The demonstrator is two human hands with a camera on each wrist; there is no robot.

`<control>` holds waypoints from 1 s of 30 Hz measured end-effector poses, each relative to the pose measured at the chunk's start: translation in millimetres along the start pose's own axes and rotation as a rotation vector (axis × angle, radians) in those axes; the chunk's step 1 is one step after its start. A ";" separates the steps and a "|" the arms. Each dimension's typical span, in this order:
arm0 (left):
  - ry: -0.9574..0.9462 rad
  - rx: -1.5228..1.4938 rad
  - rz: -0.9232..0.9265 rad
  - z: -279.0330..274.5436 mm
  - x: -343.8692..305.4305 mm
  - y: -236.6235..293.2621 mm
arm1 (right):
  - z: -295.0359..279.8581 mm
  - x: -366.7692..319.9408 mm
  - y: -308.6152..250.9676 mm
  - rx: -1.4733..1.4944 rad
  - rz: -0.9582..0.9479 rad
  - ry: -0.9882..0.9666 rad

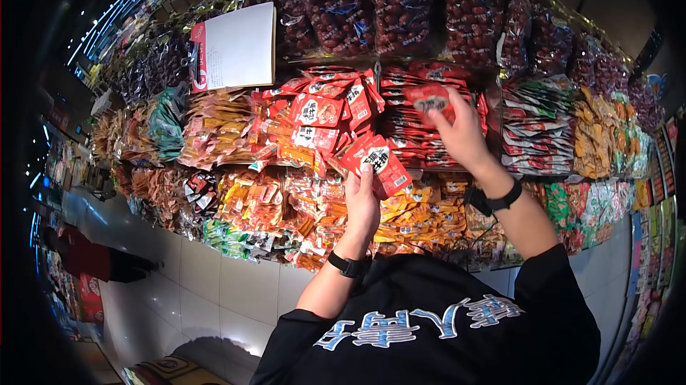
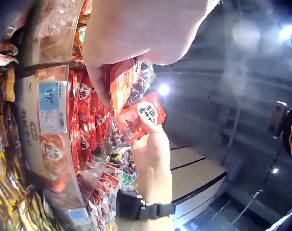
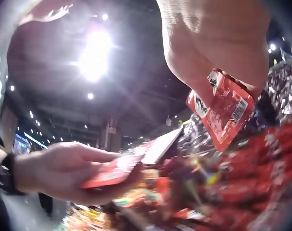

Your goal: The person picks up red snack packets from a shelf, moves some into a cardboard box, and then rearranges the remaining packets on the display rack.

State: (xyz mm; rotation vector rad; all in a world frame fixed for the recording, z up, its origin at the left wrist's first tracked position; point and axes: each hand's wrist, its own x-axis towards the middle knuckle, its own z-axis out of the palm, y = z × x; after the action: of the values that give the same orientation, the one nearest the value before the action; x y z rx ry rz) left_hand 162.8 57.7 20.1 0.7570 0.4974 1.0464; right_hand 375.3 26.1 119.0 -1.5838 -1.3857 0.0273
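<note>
My left hand (image 1: pixel 363 203) grips red snack packets (image 1: pixel 376 163) fanned out over the bins, thumb on top. Up and to the right, my right hand (image 1: pixel 461 131) pinches one red packet (image 1: pixel 431 102) above a bin of upright red packets (image 1: pixel 411 138). In the left wrist view the right hand (image 2: pixel 153 154) holds its packet (image 2: pixel 141 117) by the lower edge, near the left hand's packets (image 2: pixel 122 84). The right wrist view shows the left hand (image 3: pixel 64 171) under a blurred red packet (image 3: pixel 114 171), and the right hand's packet (image 3: pixel 225 113) hanging from its fingers.
Bagged dark red snacks (image 1: pixel 404 17) fill the back row. A white sign board (image 1: pixel 239 45) stands at the back left. Yellow packets (image 1: pixel 421 217) lie in the front row; green and white packets (image 1: pixel 536 127) are at the right. A person in red (image 1: pixel 86 256) is at the far left.
</note>
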 end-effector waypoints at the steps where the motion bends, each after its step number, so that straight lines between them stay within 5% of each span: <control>1: 0.011 0.008 -0.005 1.6 0.9 3.2 | -5.1 25.0 -6.9 -0.087 -0.075 0.037; 5: 0.050 0.029 0.000 5.2 8.7 5.8 | 34.4 86.6 47.1 -0.429 -0.325 -0.149; 9: 0.023 0.035 0.003 -3.6 9.3 3.3 | 63.2 88.4 43.6 -0.801 -0.542 0.051; 12: -0.007 0.073 -0.010 -11.6 4.8 8.6 | 58.7 86.1 51.5 -0.723 -0.553 -0.183; 16: -0.018 0.082 0.028 -13.9 7.8 9.3 | 48.4 92.1 39.3 -0.647 -0.539 -0.017; 24: -0.066 0.065 0.001 -21.1 8.0 8.6 | 69.1 89.6 65.6 -0.745 -0.460 -0.207; 30: -0.061 -0.009 0.004 -32.9 6.8 10.6 | 72.4 72.2 37.1 -0.793 -0.461 -0.167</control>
State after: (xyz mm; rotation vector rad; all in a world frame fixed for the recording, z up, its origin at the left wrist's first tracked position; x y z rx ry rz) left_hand 136.9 77.3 6.7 0.7804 0.4390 1.0258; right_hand 385.5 132.3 97.4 -1.8550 -2.0125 -0.7644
